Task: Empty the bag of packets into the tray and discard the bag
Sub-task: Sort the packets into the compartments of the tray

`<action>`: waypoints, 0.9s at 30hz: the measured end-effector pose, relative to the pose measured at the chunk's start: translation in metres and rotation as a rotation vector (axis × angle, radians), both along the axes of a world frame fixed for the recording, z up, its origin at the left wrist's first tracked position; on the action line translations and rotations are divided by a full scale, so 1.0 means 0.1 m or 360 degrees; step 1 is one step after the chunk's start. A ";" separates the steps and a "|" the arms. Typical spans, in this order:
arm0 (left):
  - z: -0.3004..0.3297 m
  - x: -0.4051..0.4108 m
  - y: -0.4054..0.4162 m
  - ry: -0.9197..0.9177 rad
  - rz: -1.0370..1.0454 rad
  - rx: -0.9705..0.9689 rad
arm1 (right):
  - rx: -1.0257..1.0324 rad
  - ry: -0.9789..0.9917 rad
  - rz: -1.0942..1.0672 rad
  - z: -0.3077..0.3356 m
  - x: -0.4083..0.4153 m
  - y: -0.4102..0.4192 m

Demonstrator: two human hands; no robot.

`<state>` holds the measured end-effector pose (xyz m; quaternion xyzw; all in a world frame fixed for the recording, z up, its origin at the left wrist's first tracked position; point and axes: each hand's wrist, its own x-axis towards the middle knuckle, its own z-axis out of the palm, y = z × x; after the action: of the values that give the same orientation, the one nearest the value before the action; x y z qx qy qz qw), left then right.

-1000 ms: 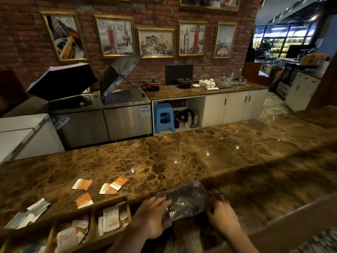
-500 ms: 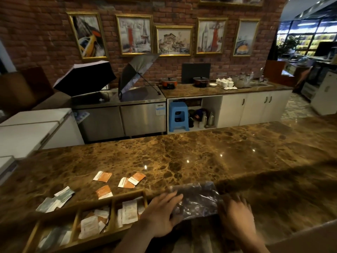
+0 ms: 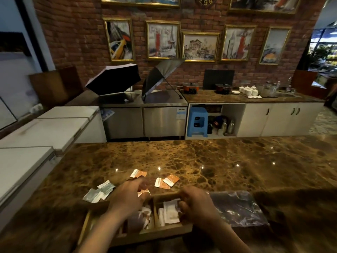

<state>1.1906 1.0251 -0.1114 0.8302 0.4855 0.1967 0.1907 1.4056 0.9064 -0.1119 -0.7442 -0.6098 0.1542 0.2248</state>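
Note:
The wooden tray [image 3: 164, 232] sits at the counter's near edge with white packets [image 3: 170, 211] in its right compartment and more in the middle one. The clear plastic bag [image 3: 238, 207] lies flat on the counter just right of the tray, with neither hand on it. My left hand [image 3: 127, 196] reaches over the tray's far rim, fingers pinched around an orange packet [image 3: 144, 192]. My right hand [image 3: 197, 203] hovers over the right compartment with curled fingers against the white packets. It hides whether it holds one.
Loose orange packets [image 3: 166, 181] and another orange packet [image 3: 138, 174] lie on the brown marble counter [image 3: 228, 161] beyond the tray. Grey-white packets [image 3: 99, 191] lie to its left. White chest freezers [image 3: 27, 161] stand off the counter's left end.
Both hands have left the bag, which now lies flat on the counter, and moved left over the tray. The left hand has reached the orange packet by the far rim.

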 end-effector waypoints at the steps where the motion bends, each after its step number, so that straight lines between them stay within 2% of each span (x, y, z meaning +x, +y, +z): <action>1: -0.01 -0.10 0.01 0.0034 -0.0006 -0.0055 | -0.0046 0.0008 0.0015 -0.02 -0.10 0.05; 5: -0.13 -0.39 0.02 0.0212 -0.0154 -0.0112 | -0.0223 -0.0126 0.0055 -0.13 -0.34 0.19; 8: -0.17 -0.42 -0.02 0.0460 -0.0344 -0.0159 | -0.0375 -0.0274 0.0110 -0.22 -0.42 0.22; 12: -0.21 -0.39 -0.06 0.0666 -0.0384 -0.0132 | -0.0268 -0.0309 0.0090 -0.29 -0.43 0.24; 16: -0.23 -0.41 -0.05 0.0607 -0.0265 -0.0116 | -0.0254 -0.0113 -0.0021 -0.25 -0.30 0.25; 21: -0.20 -0.38 -0.05 0.0531 -0.0280 -0.0124 | -0.0240 0.0154 -0.0038 -0.13 -0.10 0.30; 27: -0.22 -0.33 -0.09 0.0599 -0.0296 -0.0081 | -0.0225 0.0372 -0.0040 -0.10 0.03 0.32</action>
<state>1.1579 1.0163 -0.1333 0.8884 0.4388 0.0073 0.1349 1.4081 0.9389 -0.1215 -0.7428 -0.5576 0.2797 0.2432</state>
